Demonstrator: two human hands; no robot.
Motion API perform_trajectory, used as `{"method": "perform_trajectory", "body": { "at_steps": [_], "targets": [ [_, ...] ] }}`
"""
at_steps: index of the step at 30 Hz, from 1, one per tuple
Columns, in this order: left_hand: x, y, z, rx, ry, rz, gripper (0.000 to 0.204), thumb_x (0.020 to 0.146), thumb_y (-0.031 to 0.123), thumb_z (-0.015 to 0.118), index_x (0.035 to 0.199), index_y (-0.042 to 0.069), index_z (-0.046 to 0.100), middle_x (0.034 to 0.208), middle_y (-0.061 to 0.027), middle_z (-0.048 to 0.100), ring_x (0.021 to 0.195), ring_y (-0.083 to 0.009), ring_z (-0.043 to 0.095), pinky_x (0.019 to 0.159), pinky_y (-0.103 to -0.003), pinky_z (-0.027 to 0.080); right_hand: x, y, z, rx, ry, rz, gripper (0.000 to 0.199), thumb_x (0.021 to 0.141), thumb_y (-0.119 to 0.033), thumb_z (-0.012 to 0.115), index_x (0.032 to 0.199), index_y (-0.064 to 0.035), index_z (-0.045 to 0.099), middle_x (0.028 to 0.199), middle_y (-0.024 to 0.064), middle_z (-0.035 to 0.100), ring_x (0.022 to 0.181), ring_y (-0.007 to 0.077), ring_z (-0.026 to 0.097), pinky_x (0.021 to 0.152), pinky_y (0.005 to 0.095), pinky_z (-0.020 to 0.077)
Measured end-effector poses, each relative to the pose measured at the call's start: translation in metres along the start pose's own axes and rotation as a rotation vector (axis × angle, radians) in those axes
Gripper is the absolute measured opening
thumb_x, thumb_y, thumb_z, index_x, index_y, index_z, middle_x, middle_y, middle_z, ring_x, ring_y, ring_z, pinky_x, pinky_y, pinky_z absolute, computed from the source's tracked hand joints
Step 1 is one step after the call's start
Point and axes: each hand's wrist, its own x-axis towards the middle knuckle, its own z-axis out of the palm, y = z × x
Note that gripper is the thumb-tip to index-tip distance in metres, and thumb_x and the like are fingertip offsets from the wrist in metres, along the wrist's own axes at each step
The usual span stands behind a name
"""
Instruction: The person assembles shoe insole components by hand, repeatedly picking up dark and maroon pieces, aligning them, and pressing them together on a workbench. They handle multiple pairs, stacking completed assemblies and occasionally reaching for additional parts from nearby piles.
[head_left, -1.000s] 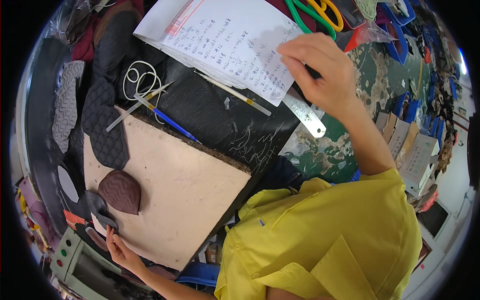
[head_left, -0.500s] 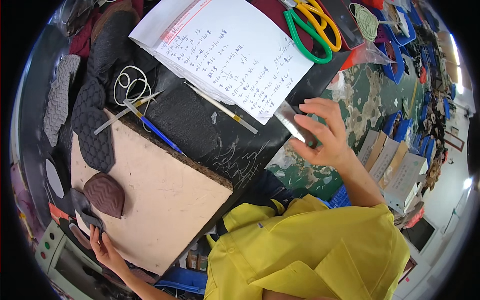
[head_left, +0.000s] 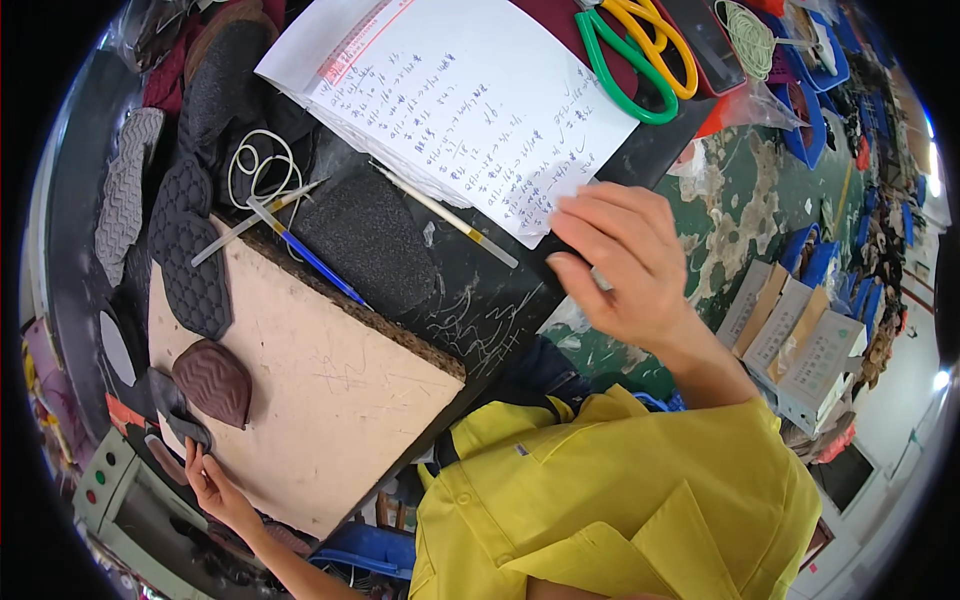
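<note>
A narrow dark grey shaped piece [head_left: 180, 408] lies along the left edge of the pale board [head_left: 330, 400]. My left hand [head_left: 222, 495] pinches its lower end, with the fingertips partly hidden. Just right of that piece rests a brown pad [head_left: 213, 383] with a wavy pattern. My right hand [head_left: 630, 265] is raised at the lower right corner of the handwritten sheets [head_left: 450, 110], fingers curled and slightly blurred. Something dark shows between its thumb and fingers, mostly hidden by them.
Green- and yellow-handled scissors [head_left: 640, 75] lie beyond the sheets. A blue pen [head_left: 320, 265], a white pen [head_left: 445, 215] and coiled cord [head_left: 265, 165] lie behind the board. Quilted black pieces [head_left: 190, 260] sit at left. Cardboard boxes [head_left: 800, 340] stand on the floor at right.
My right hand has turned over and its fingers have curled; the shiny metal object beside it no longer shows. My left hand stays at the dark grey piece, its fingers closer together.
</note>
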Motion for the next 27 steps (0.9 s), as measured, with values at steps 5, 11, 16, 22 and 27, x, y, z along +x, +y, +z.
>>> {"method": "perform_trajectory", "body": {
  "at_steps": [5, 11, 16, 22, 27],
  "targets": [
    [-0.001, -0.001, 0.002, 0.004, 0.039, 0.102, 0.027, 0.103, 0.015, 0.054, 0.117, -0.007, 0.061, 0.137, -0.0089, 0.059, 0.091, -0.0065, 0.050, 0.079, -0.020, 0.040, 0.011, -0.019, 0.005, -0.035, -0.298, 0.088, 0.055, 0.083, -0.041, 0.069, 0.119, -0.0003, 0.062, 0.130, 0.0123, 0.055, 0.122, 0.0306, 0.048, 0.098, 0.0445, 0.0389],
    [-0.001, 0.004, 0.000, 0.009, -0.017, 0.020, 0.027, 0.103, 0.012, 0.052, 0.119, -0.007, 0.060, 0.141, -0.0141, 0.055, 0.123, -0.0193, 0.052, 0.103, -0.029, 0.038, 0.005, -0.027, 0.012, -0.087, -0.257, 0.092, 0.058, 0.086, -0.047, 0.064, 0.120, 0.0003, 0.062, 0.131, 0.0125, 0.055, 0.122, 0.0309, 0.049, 0.097, 0.0441, 0.0396],
    [-0.001, 0.001, 0.001, -0.010, -0.003, 0.012, 0.027, 0.104, 0.013, 0.051, 0.120, -0.007, 0.060, 0.141, -0.0135, 0.055, 0.123, -0.0190, 0.052, 0.103, -0.029, 0.038, 0.002, -0.029, 0.016, -0.082, -0.224, 0.111, 0.058, 0.085, -0.047, 0.065, 0.119, 0.0000, 0.063, 0.131, 0.0123, 0.055, 0.123, 0.0306, 0.049, 0.097, 0.0434, 0.0398],
    [-0.001, -0.005, 0.002, 0.011, 0.026, 0.063, 0.027, 0.104, 0.015, 0.052, 0.120, -0.006, 0.061, 0.139, -0.0103, 0.057, 0.103, -0.0109, 0.051, 0.089, -0.024, 0.040, 0.001, -0.029, 0.018, -0.062, -0.197, 0.122, 0.059, 0.080, -0.042, 0.071, 0.119, -0.0001, 0.063, 0.130, 0.0118, 0.056, 0.123, 0.0302, 0.049, 0.096, 0.0430, 0.0399],
    [0.000, -0.005, 0.003, 0.012, 0.036, 0.080, 0.028, 0.103, 0.016, 0.053, 0.118, -0.006, 0.061, 0.138, -0.0091, 0.058, 0.093, -0.0074, 0.051, 0.083, -0.022, 0.041, 0.000, -0.029, 0.020, -0.055, -0.176, 0.133, 0.059, 0.076, -0.039, 0.074, 0.119, 0.0003, 0.063, 0.131, 0.0123, 0.056, 0.122, 0.0303, 0.051, 0.095, 0.0431, 0.0397]
  ]
}}
